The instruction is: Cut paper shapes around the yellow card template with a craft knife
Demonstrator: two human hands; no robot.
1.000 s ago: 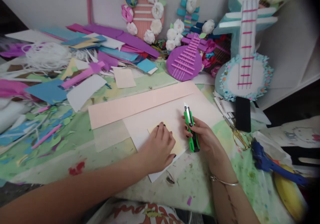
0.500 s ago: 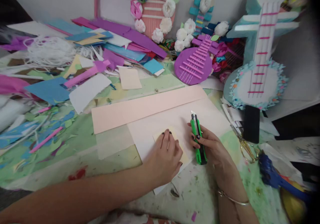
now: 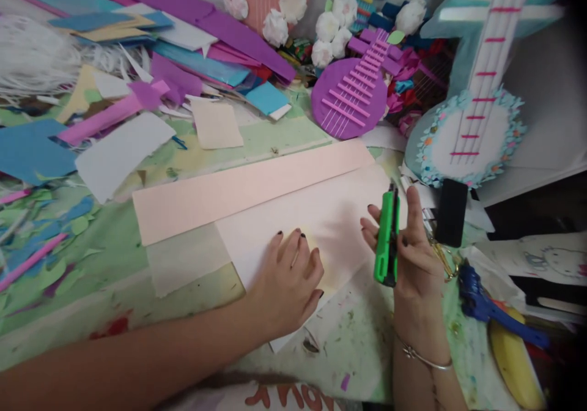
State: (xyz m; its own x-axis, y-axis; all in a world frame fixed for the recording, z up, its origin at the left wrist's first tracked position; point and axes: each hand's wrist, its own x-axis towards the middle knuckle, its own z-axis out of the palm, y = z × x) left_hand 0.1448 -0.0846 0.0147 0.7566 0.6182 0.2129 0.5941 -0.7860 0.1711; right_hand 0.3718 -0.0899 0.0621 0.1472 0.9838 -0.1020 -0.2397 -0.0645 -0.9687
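Observation:
My left hand [image 3: 288,282] lies on a white sheet [image 3: 339,206], its fingers a little apart and pressing down. A small pale yellow piece [image 3: 328,264] shows partly from under that hand. To the right, just above the sheet's edge, my right hand [image 3: 419,258] has a green utility knife [image 3: 386,240] between thumb and fingers, with the index finger raised. The knife stands nearly upright, its tip pointing away from me; whether the blade is out cannot be made out. A long pale pink strip [image 3: 252,191] lies along the sheet's far side.
Coloured foam sheets [image 3: 206,19] and scraps are heaped at the left. A purple toy instrument [image 3: 351,99] and a light-blue one [image 3: 468,129] stand at the back. On the right are a black phone [image 3: 452,212], gold scissors [image 3: 443,261] and a blue glue gun [image 3: 486,301].
My right hand has moved right and turned over, lifting its index finger, with the knife still held. The left hand's fingers have spread slightly. The view has shifted.

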